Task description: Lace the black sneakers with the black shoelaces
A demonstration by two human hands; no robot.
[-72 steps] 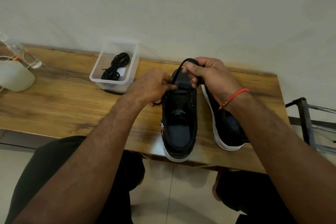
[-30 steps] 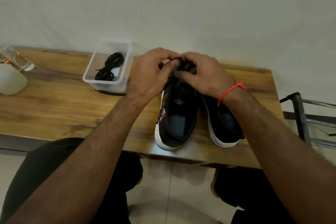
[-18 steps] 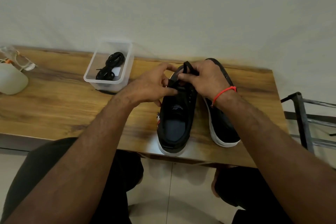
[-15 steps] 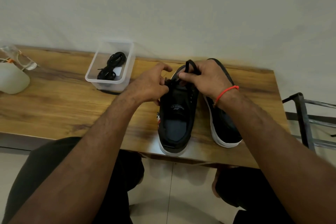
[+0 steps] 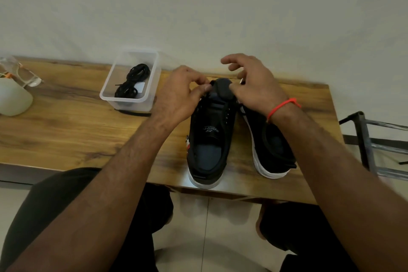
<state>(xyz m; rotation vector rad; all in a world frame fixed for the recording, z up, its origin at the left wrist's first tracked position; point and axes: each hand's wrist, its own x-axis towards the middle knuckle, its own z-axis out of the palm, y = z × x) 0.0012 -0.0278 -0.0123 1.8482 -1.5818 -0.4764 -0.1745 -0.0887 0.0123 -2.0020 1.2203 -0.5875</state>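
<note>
Black lace (image 5: 211, 83), limp and thin, was pinched by the left hand (image 5: 181, 95) at the near sneaker (image 5: 209, 137)'s toe; right hand (image 5: 254, 86) seemed to pinch there too, best held near its stiff tip.

Bare forearms; red thread bracelet (image 5: 283, 106) on right wrist; black trousers (image 5: 55, 201).

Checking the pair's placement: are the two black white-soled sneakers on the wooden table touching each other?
Apart. The head view shows a strip of wooden table between the left sneaker and right sneaker along their heels; nearer the toes, the hands hide it.
</note>
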